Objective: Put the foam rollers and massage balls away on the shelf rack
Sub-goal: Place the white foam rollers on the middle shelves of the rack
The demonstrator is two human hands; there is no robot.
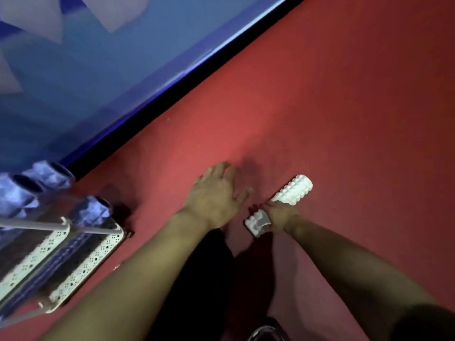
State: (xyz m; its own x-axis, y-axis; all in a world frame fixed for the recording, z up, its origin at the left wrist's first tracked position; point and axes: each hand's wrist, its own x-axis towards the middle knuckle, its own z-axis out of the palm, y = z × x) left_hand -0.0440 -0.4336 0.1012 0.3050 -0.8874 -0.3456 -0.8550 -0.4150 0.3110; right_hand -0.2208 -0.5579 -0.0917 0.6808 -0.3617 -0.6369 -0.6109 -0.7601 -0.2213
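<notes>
Right hand (279, 217) grasps the white foam roller (293, 190) around its middle on the red floor (344, 119); left hand (214, 193), fingers spread and released, hovers just beside the roller.

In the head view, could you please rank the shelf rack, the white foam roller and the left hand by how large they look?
1. shelf rack, partly cut off by the frame
2. and 3. white foam roller and left hand look alike; the right hand covers the roller's middle.
</notes>
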